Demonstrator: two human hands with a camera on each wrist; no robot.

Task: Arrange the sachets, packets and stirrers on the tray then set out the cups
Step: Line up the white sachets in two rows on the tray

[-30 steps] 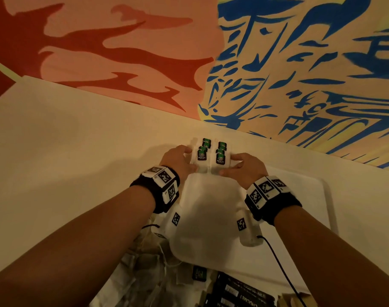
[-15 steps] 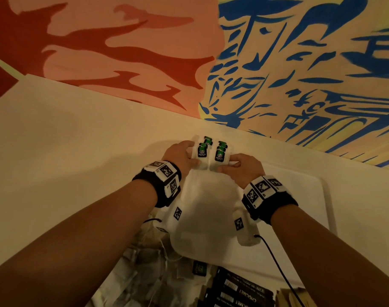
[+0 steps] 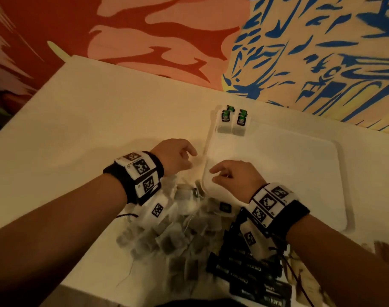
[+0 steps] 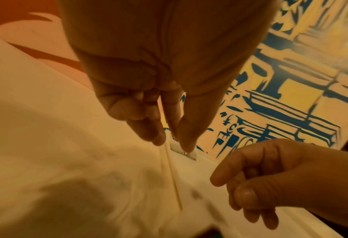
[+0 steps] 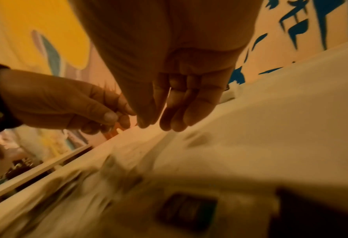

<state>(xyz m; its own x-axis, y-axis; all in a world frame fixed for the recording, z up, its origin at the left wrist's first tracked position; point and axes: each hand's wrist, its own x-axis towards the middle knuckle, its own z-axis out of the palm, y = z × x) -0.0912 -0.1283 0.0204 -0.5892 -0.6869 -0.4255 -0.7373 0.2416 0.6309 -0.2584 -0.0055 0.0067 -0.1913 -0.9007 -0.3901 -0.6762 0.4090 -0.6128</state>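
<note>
Two short rows of white tea sachets with green labels (image 3: 232,120) lie at the far left corner of the white tray (image 3: 277,173). My left hand (image 3: 189,158) hovers just left of the tray's rim, its fingers loosely curled and holding nothing. My right hand (image 3: 217,175) hangs over the tray's near left corner, also relaxed and empty. In the left wrist view, my left hand's fingers (image 4: 158,138) point down beside the tray rim. In the right wrist view, my right hand's fingers (image 5: 173,122) hang above the tray. No cups are in view.
A loose pile of tea bags with strings (image 3: 173,235) lies on the cream table (image 3: 89,129) under my left wrist. Several black packets (image 3: 251,271) lie near the table's front edge. A painted wall (image 3: 299,52) rises behind the table.
Both hands have let go of the sachet rows at the tray's far left corner. They have drawn back toward me, to the tray's near left corner.
</note>
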